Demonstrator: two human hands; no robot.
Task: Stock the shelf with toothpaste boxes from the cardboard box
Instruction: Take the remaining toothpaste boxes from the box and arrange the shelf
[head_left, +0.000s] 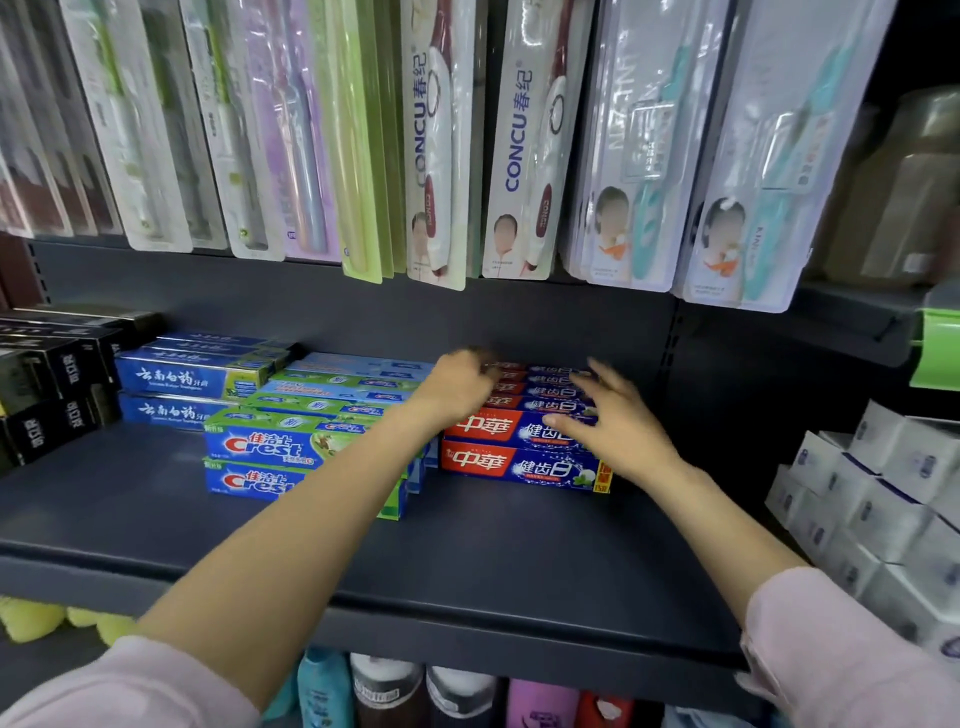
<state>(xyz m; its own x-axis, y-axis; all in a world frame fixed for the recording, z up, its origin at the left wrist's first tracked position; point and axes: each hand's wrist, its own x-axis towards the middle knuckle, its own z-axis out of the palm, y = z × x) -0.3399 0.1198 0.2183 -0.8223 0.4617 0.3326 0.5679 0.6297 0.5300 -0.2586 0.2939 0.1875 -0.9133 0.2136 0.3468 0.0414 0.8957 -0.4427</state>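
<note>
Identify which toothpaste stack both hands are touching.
The red-and-blue boxes at the right end of the row. The left hand and right hand rest on them; the green Crest stack and blue stack lie further left.

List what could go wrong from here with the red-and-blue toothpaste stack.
1. The left hand and right hand both reach over the red-and-blue toothpaste stack; a push might slide the top boxes out of line.
2. The left forearm crosses the Crest boxes and may drag them forward.
</note>
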